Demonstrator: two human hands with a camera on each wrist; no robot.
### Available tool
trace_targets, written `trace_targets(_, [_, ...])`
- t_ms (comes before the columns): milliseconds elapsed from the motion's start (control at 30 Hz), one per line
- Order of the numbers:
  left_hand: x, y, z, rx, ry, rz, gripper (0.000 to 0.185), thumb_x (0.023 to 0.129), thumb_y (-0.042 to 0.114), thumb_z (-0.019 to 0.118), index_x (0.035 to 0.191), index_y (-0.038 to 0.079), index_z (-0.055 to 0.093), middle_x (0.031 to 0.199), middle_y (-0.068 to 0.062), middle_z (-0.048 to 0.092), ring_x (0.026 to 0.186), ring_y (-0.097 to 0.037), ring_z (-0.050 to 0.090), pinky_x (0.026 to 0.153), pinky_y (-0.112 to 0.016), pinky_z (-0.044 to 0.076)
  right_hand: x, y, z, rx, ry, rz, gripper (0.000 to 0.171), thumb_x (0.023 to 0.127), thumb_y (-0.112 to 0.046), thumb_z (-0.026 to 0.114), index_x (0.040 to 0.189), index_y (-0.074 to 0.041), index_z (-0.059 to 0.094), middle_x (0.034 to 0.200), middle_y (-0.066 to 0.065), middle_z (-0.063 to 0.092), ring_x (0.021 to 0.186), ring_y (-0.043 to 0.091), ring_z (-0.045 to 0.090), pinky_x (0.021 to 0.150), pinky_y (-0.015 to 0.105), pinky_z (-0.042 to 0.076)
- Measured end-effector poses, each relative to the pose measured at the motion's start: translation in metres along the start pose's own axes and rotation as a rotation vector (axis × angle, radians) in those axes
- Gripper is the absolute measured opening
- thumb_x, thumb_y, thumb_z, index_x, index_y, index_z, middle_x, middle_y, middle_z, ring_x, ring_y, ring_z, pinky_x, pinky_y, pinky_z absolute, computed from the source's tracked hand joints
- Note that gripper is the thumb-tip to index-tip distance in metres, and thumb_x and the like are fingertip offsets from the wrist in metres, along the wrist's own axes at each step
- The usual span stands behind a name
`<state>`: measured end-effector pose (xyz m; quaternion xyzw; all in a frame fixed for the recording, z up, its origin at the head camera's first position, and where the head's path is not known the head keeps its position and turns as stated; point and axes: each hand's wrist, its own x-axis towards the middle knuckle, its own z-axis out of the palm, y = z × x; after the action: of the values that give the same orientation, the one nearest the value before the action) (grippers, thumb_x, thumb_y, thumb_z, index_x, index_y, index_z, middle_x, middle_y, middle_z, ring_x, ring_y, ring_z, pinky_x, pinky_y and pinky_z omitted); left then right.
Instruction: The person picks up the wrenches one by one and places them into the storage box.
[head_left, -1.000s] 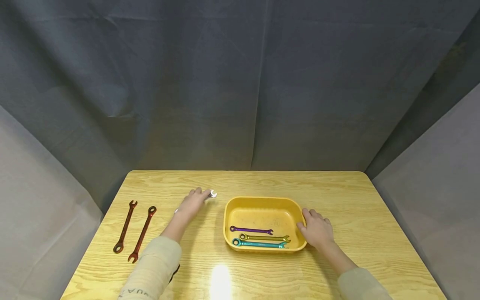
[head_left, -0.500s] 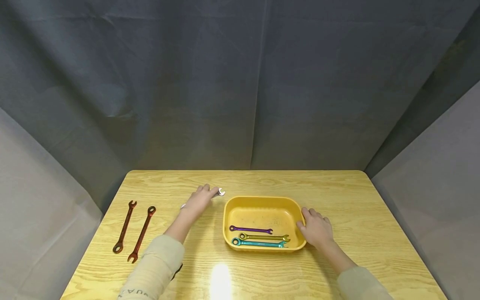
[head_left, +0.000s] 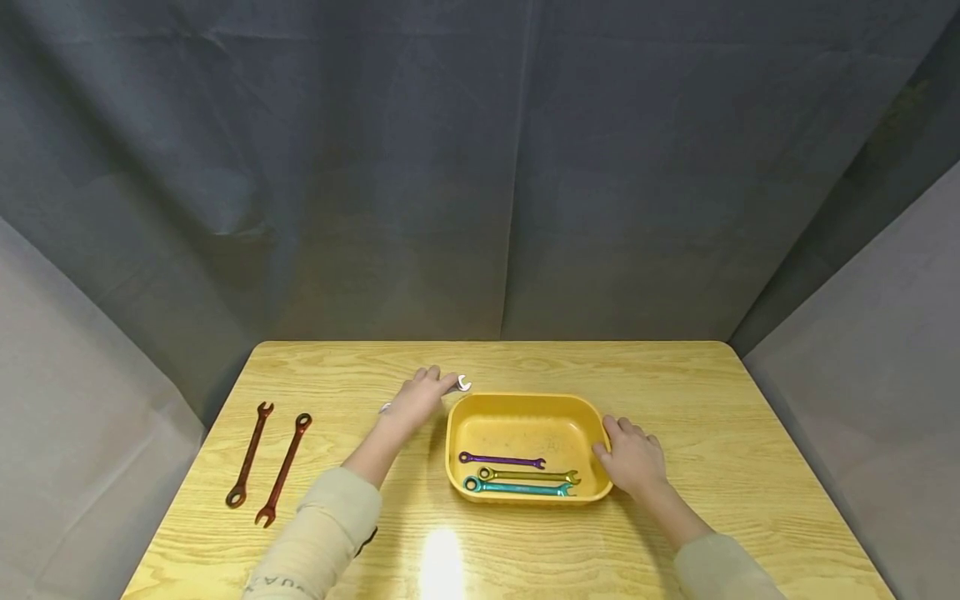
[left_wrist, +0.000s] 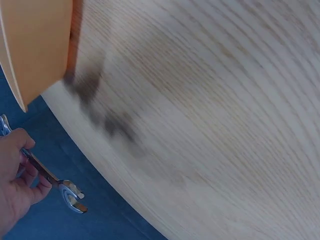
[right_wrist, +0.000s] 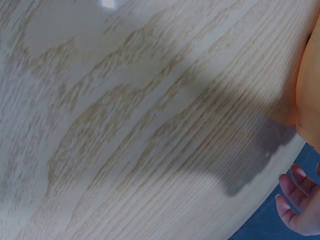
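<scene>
My left hand (head_left: 417, 402) grips a silver wrench (head_left: 462, 384) just left of the yellow tray's (head_left: 525, 402) far-left corner, above the table. The left wrist view shows my fingers (left_wrist: 17, 172) curled round the silver wrench (left_wrist: 65, 189), its open end sticking out. My right hand (head_left: 632, 457) rests against the tray's right wall with relaxed fingers; the right wrist view shows only its fingertips (right_wrist: 295, 200) beside the tray's wall (right_wrist: 307, 95). Inside the tray lie a purple wrench (head_left: 501, 460), a yellow-green wrench (head_left: 529, 476) and a teal wrench (head_left: 517, 488).
Two red-brown wrenches (head_left: 250, 455) (head_left: 285, 467) lie side by side at the left of the wooden table (head_left: 720, 433). Grey cloth hangs behind and on both sides. A light glare sits near the front edge.
My left hand has carried the silver wrench to the right, from mid-table up to the tray's far-left corner. The right hand and the tray have stayed put.
</scene>
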<state>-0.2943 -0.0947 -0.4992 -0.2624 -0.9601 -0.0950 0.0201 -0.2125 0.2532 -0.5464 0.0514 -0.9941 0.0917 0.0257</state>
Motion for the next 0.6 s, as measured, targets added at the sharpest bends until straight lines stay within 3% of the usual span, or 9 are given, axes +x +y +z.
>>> trace_targets(200, [0.005, 0.013, -0.002, 0.01, -0.006, 0.013, 0.037, 0.086, 0.011, 0.06, 0.12, 0.02, 0.049, 0.117, -0.02, 0.052, 0.107, -0.037, 0.049, 0.079, -0.05, 0.048, 0.0, 0.0, 0.001, 0.007, -0.002, 0.005, 0.044, 0.089, -0.032, 0.048, 0.122, -0.003, 0.047, 0.116, 0.022, 0.053, 0.104, 0.042, 0.051, 0.085, 0.062, 0.037])
trace_targets(600, [0.015, 0.039, -0.006, 0.083, -0.026, 0.089, 0.042, 0.089, 0.004, 0.055, 0.125, 0.023, 0.047, 0.122, -0.015, 0.05, 0.111, -0.033, 0.049, 0.082, -0.045, 0.049, 0.0, 0.001, 0.002, 0.003, 0.005, -0.004, 0.043, 0.089, -0.033, 0.05, 0.12, -0.003, 0.048, 0.113, 0.021, 0.054, 0.102, 0.04, 0.052, 0.081, 0.06, 0.038])
